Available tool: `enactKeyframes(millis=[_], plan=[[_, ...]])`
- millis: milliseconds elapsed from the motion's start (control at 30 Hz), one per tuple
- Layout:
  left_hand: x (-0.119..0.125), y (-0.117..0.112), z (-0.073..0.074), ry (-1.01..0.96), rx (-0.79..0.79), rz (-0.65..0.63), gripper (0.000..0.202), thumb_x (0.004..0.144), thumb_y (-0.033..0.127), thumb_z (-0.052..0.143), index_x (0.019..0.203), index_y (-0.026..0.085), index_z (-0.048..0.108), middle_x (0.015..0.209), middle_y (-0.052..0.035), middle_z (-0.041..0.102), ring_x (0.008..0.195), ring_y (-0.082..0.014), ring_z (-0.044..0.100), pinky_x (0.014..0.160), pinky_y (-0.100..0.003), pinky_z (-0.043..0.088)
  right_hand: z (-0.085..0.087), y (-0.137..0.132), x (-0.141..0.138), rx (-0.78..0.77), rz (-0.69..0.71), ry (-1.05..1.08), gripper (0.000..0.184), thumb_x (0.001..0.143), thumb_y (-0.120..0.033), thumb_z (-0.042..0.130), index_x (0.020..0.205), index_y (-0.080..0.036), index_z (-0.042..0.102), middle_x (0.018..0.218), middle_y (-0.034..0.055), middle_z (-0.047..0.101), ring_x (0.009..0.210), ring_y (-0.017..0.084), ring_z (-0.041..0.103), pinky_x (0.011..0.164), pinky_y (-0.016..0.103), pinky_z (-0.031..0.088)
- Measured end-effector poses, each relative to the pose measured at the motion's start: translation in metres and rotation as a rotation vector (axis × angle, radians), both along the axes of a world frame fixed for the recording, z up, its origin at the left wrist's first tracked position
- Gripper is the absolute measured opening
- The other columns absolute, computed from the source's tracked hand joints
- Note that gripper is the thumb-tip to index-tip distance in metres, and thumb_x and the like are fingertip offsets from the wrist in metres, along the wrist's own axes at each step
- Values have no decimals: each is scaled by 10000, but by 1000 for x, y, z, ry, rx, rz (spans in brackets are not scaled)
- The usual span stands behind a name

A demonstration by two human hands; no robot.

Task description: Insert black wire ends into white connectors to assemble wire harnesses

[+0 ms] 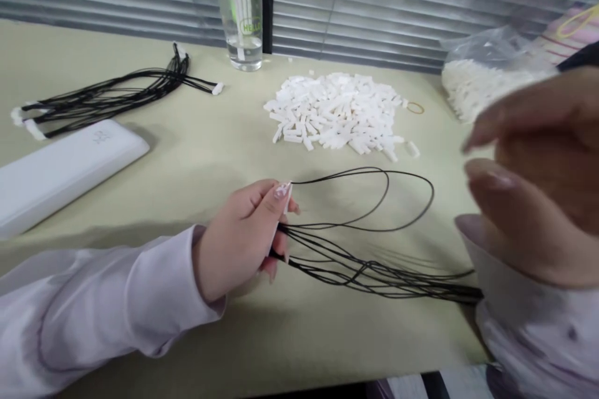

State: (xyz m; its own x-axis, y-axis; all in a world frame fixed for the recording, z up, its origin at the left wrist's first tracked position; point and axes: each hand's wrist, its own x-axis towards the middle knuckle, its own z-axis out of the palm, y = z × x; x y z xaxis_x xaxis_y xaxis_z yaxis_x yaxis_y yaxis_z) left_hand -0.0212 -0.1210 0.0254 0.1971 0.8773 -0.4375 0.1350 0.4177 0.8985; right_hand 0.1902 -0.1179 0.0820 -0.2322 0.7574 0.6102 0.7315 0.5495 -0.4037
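My left hand [248, 234] is closed around one end of a bundle of thin black wires [355, 271], with a small white connector [287, 198] pinched under the thumb. Two of the wires curve out in loops to the right and come back to the hand. The rest run toward my right forearm, where the sleeve hides their far ends. Raised at the right edge, my right hand [533, 181] is slightly blurred. Its thumb and fingertips are apart, with nothing between them. Beyond the wires lies a heap of small white plastic connectors [341, 112].
Another black wire bundle [126, 93] with white ends lies at the back left, behind a white power bank [70, 171]. A clear water bottle [243, 25] stands by the blinds. At the back right are a rubber band [415, 108] and a plastic bag [491, 78] of white pieces.
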Motion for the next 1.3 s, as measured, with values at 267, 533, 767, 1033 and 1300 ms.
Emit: enactKeyframes(millis=[267, 533, 767, 1033, 1300], plan=[[1, -3, -1, 13, 66, -8, 334, 815, 495, 381, 716, 185, 454, 463, 61, 385, 330, -59, 422, 239, -122, 343, -29, -1, -22, -914, 449, -307, 253, 847, -236, 392, 630, -148, 486, 540, -32, 398, 510, 55, 330, 470, 193, 279], [1, -7, -2, 69, 131, -58, 303, 831, 457, 363, 718, 194, 463, 441, 60, 387, 342, -72, 446, 252, -121, 359, -38, -7, -40, -1034, 447, -3, 256, 847, -311, 417, 742, -152, 589, 582, -28, 448, 531, 53, 347, 479, 178, 290], [1, -6, -4, 81, 138, -60, 343, 807, 508, 376, 718, 190, 466, 488, 52, 405, 346, -74, 445, 246, -144, 369, -33, -9, -41, -825, 461, -85, 230, 848, -200, 409, 704, -134, 575, 546, -33, 425, 516, 49, 328, 494, 182, 286], [-1, -7, -6, 73, 160, -100, 336, 818, 505, 356, 744, 198, 472, 456, 57, 414, 337, -68, 440, 253, -126, 367, -33, -6, -40, -881, 476, -75, 177, 824, -205, 450, 756, -162, 607, 588, -40, 503, 524, 44, 380, 494, 162, 310], [-2, -7, -7, 74, 196, -95, 321, 822, 481, 369, 744, 190, 479, 509, 48, 416, 355, -74, 458, 258, -144, 379, -34, -5, -37, -905, 479, -110, 162, 811, -223, 469, 804, -171, 623, 633, -34, 558, 552, 52, 443, 495, 164, 331]])
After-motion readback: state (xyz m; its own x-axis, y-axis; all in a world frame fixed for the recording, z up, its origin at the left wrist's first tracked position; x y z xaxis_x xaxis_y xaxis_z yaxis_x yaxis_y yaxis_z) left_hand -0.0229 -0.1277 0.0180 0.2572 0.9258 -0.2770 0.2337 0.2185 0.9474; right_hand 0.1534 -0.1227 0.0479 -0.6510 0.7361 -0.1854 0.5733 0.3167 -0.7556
